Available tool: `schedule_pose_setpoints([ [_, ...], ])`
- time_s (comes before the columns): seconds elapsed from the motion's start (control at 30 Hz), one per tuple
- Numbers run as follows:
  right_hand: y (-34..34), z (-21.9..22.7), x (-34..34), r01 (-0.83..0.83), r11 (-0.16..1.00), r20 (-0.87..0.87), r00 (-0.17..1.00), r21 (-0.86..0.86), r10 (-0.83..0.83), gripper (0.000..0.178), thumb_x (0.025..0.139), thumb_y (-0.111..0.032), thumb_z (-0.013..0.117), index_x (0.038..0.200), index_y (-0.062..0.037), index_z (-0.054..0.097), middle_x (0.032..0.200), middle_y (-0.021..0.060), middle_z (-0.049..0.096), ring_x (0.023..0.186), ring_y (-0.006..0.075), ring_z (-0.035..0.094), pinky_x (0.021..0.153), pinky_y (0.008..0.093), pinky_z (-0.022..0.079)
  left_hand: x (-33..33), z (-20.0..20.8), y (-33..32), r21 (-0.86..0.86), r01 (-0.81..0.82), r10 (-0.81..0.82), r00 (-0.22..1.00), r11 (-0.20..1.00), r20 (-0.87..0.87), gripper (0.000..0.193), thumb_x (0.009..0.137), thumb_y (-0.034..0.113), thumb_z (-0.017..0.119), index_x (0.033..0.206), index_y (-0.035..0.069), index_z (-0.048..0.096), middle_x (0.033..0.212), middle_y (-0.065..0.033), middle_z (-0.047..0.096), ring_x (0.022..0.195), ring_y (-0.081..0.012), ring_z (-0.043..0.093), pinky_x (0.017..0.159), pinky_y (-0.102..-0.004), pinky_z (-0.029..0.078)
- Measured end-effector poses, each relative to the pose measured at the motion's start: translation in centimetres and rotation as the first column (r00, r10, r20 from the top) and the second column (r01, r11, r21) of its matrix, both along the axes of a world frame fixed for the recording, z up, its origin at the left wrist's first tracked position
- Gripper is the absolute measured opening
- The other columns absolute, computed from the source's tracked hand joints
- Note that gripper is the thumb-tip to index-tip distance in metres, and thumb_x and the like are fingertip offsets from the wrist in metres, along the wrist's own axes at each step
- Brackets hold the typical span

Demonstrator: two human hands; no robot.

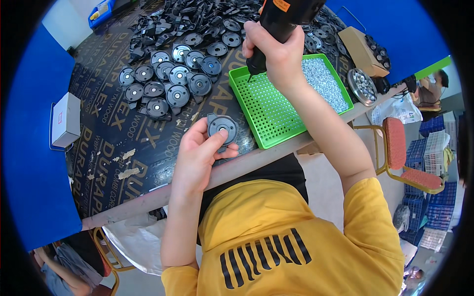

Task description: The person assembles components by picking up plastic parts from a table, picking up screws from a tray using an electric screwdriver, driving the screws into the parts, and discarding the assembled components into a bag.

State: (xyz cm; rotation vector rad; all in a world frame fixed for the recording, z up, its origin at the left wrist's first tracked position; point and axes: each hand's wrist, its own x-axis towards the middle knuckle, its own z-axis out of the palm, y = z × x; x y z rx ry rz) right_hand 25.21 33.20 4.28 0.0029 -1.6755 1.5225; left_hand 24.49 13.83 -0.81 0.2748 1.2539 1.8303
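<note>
A round black disc part with a metal centre [226, 137] is pinched in my left hand [198, 148], the thumb pressing near its middle, just above the table's near edge. My right hand [283, 55] is wrapped round a black electric screwdriver [277, 22] that points downward. Its thin tip hangs over the far left corner of a green perforated tray [266, 143]; whether the tip touches anything I cannot tell. Small silvery screws [323, 81] are heaped in the tray's right part, with more lying in its holes.
Several similar disc parts [177, 75] lie left of the tray, before a large pile of black pieces [168, 24]. At right are a round tin of small metal parts [362, 86] and a cardboard box [363, 49]. A white box [66, 121] stands by the left blue partition [29, 148].
</note>
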Motion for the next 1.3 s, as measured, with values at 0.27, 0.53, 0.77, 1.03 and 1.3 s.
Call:
schedule_pose_setpoints([
  [0.27, -1.6, 2.8, 2.1, -0.252, 0.958, -0.187, 0.956, -0.134, 0.226, 0.018, 0.079, -0.004, 0.051, 0.093, -0.0049, 0.041, 0.061, 0.0066, 0.046, 0.052, 0.0158, 0.047, 0.053, 0.0316, 0.041, 0.1, -0.2, 0.2, -0.012, -0.03, 0.03, 0.999, 0.999, -0.018, 0.021, 0.081, 0.006, 0.053, 0.1, -0.001, 0.05, 0.086, -0.0079, 0.057, 0.067, -0.0137, 0.058, 0.058, -0.0244, 0.052],
  [0.53, -6.2, 3.6, 3.0, -0.325, 0.92, -0.152, 0.943, -0.217, 0.297, 0.013, 0.075, -0.005, 0.058, 0.064, -0.0003, 0.053, 0.052, 0.002, 0.051, 0.045, 0.0083, 0.05, 0.045, 0.0208, 0.039, 0.0, -0.2, 0.3, -0.016, -0.016, 0.016, 1.0, 1.0, -0.019, 0.015, 0.082, 0.004, 0.051, 0.096, -0.001, 0.049, 0.084, -0.0063, 0.056, 0.066, -0.0122, 0.057, 0.058, -0.0232, 0.052],
  [0.77, -7.0, 3.3, 2.8, -0.338, 0.934, -0.044, 0.941, -0.118, 0.335, 0.01, 0.078, -0.006, 0.051, 0.086, -0.0054, 0.044, 0.056, 0.0046, 0.048, 0.047, 0.0111, 0.048, 0.048, 0.0258, 0.04, 0.0, 0.0, 0.2, -0.001, -0.004, 0.004, 1.0, 1.0, 0.008, 0.013, 0.083, 0.003, 0.05, 0.095, -0.002, 0.05, 0.083, -0.0056, 0.056, 0.066, -0.0108, 0.057, 0.059, -0.0232, 0.053],
  [1.03, -7.3, 2.8, 2.5, -0.357, 0.932, -0.022, 0.934, -0.07, 0.356, 0.033, 0.08, -0.005, 0.046, 0.11, -0.0075, 0.034, 0.061, 0.007, 0.044, 0.048, 0.0149, 0.046, 0.051, 0.0305, 0.042, 0.1, -0.1, 0.3, 0.017, -0.01, 0.009, 1.0, 1.0, 0.023, 0.014, 0.083, 0.003, 0.05, 0.096, -0.002, 0.049, 0.082, -0.0057, 0.056, 0.066, -0.0106, 0.057, 0.059, -0.0231, 0.053],
  [1.3, -7.8, 2.2, 2.5, -0.324, 0.944, 0.072, 0.942, -0.058, 0.328, 0.032, 0.079, -0.002, 0.045, 0.109, -0.008, 0.034, 0.06, 0.007, 0.044, 0.048, 0.0146, 0.045, 0.05, 0.0302, 0.042, 0.0, -0.4, 0.1, -0.021, -0.019, 0.019, 1.0, 1.0, -0.019, 0.011, 0.082, 0.002, 0.051, 0.092, -0.002, 0.048, 0.081, -0.006, 0.056, 0.064, -0.0102, 0.057, 0.057, -0.0224, 0.052],
])
